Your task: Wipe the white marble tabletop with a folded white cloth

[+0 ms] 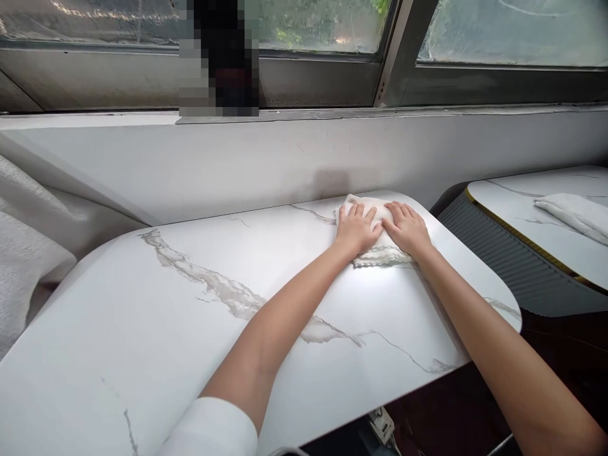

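At one o'clock, left hand [360, 230] and right hand [407, 231] lie spread on a cloth [384, 252]. Second cloth [574, 215]: two o'clock.

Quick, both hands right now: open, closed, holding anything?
Left hand: open, palm down on the white cloth.
Right hand: open, palm down on the same cloth.

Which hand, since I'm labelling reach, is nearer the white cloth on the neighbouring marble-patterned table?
Right. The right hand rests on another white cloth, at the side toward the neighbouring white cloth; the left hand rests on that same cloth, farther away.
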`<state>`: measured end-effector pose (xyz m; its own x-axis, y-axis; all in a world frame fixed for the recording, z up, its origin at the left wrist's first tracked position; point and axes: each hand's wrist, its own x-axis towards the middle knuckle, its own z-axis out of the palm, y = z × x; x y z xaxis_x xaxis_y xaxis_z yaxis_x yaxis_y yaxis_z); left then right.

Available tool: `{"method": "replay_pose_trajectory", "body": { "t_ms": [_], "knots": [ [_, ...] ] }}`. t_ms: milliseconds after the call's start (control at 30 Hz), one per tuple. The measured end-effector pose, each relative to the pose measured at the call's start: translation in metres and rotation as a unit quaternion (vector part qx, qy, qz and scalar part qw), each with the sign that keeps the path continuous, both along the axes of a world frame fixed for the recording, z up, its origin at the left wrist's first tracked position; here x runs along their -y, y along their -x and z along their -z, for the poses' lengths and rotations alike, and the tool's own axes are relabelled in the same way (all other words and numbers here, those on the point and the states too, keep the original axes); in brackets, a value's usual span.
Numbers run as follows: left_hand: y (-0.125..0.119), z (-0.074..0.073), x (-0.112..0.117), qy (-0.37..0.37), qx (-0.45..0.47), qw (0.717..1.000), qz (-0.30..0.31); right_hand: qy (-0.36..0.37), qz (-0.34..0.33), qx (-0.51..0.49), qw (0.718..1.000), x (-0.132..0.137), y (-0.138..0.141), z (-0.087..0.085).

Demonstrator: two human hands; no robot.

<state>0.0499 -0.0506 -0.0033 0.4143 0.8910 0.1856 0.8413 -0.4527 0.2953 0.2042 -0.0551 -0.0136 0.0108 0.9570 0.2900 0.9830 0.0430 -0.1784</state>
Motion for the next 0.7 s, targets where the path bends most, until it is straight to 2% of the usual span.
{"method": "replay_pose_trajectory", "body": {
  "t_ms": [200, 367, 500, 700],
  "knots": [
    [0.016, -0.002, -0.032, 0.003, -0.001, 1.0, -0.021, -0.016, -0.024, -0.038, 0.999, -0.035, 0.019, -0.001],
    [0.027, -0.002, -0.049, -0.005, 0.001, 0.999, -0.036, 0.004, -0.027, -0.032, 0.999, -0.055, 0.033, -0.004],
    [0.031, -0.002, -0.053, -0.003, -0.002, 0.999, -0.044, 0.005, -0.032, -0.027, 0.999, -0.06, 0.037, -0.006],
    [0.033, -0.002, -0.046, -0.009, -0.027, 0.999, -0.046, 0.015, -0.069, -0.021, 0.997, -0.058, 0.033, -0.005]
  ]
}}
